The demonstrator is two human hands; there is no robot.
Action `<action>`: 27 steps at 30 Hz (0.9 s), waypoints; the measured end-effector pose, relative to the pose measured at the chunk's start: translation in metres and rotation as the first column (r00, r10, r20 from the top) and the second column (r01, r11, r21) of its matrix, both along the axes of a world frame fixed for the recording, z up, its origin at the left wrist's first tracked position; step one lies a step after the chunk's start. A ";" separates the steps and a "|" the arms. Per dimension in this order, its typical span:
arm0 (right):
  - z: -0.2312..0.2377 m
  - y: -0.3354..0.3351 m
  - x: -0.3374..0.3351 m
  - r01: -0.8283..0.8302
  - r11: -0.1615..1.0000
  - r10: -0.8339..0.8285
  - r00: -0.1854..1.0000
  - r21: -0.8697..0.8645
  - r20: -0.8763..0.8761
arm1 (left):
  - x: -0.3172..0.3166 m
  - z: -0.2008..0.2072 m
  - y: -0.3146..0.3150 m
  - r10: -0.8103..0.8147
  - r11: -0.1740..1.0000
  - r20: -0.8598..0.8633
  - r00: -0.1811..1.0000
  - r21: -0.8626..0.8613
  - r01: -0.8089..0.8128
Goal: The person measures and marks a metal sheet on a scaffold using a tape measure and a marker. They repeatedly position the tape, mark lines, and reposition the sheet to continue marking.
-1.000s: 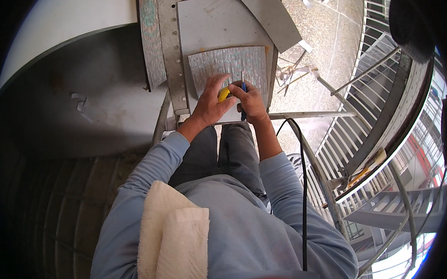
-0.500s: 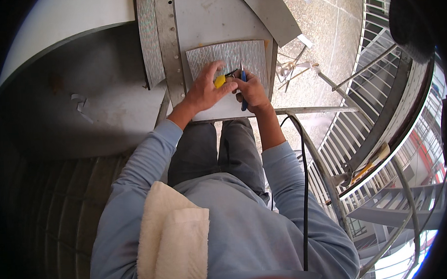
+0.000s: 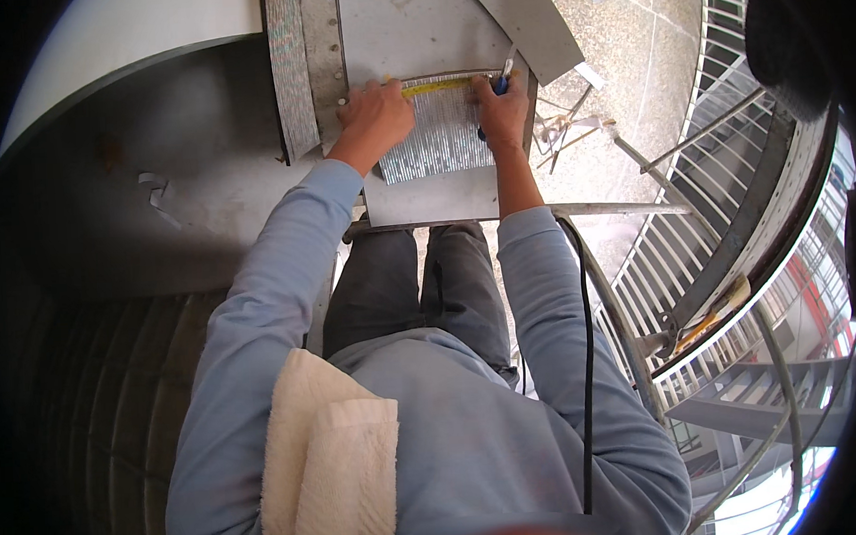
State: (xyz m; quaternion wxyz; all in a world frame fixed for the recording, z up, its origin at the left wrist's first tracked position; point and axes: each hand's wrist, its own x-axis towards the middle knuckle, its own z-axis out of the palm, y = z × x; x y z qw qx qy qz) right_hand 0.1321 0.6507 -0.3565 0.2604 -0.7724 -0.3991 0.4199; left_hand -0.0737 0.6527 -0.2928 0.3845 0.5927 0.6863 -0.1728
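Note:
A silver ribbed sheet [image 3: 435, 140] lies on a pale board in front of me. Across its far edge stretches the yellow blade of a tape measure [image 3: 445, 85]. My left hand [image 3: 376, 121] is closed on the tape's left end, at the sheet's far left corner. At the far right corner, my right hand [image 3: 505, 114] grips a blue utility knife [image 3: 503, 82], its pale tip pointing away from me. The right fingers also press at the tape's right end. Which hand has the tape's case is hidden.
The pale board [image 3: 431, 206] rests on a metal frame. A grey panel [image 3: 530, 28] overlaps its far right corner, and a ribbed strip [image 3: 292, 79] stands along the left. White railings [image 3: 676, 212] curve along the right. A black cable [image 3: 587, 356] hangs beside my right arm.
My hands have moved apart and farther away, to the sheet's far corners. The yellow tape is now drawn out between them. The sheet has turned slightly and shifted.

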 end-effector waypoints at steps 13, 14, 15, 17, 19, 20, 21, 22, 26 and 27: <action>0.004 -0.001 -0.011 0.200 0.979 -0.192 0.970 0.046 -0.150 | 0.018 -0.005 0.018 0.131 0.979 -0.108 0.985 -0.141 -0.146; 0.004 0.000 -0.011 0.232 0.972 -0.222 0.958 0.032 -0.183 | 0.018 -0.005 0.019 0.143 0.978 -0.119 0.982 -0.136 -0.159; 0.004 0.001 -0.011 0.263 0.965 -0.254 0.943 0.017 -0.214 | 0.018 -0.004 0.020 0.149 0.976 -0.113 0.982 -0.140 -0.164; 0.005 0.002 -0.010 0.285 0.958 -0.276 0.933 0.008 -0.229 | 0.018 -0.005 0.023 0.159 0.972 -0.099 0.982 -0.159 -0.173; 0.005 0.003 -0.010 0.274 0.962 -0.270 0.944 -0.004 -0.191 | 0.018 -0.005 0.026 0.167 0.966 -0.104 0.980 -0.182 -0.184; 0.006 0.003 -0.010 0.271 0.963 -0.263 0.943 0.011 -0.202 | 0.019 -0.006 0.027 0.172 0.962 -0.105 0.979 -0.196 -0.190; 0.006 0.003 -0.010 0.275 0.962 -0.269 0.941 0.001 -0.204 | 0.020 -0.006 0.027 0.179 0.960 -0.113 0.977 -0.196 -0.198; 0.007 0.003 -0.010 0.280 0.960 -0.278 0.938 -0.017 -0.209 | 0.021 -0.007 0.028 0.186 0.959 -0.120 0.975 -0.196 -0.206; 0.009 0.004 -0.012 0.295 0.955 -0.296 0.930 -0.038 -0.216 | 0.026 -0.008 0.029 0.190 0.960 -0.163 0.968 -0.176 -0.218; 0.010 0.005 -0.012 0.306 0.951 -0.308 0.925 -0.041 -0.223 | 0.027 -0.009 0.029 0.195 0.959 -0.165 0.967 -0.176 -0.223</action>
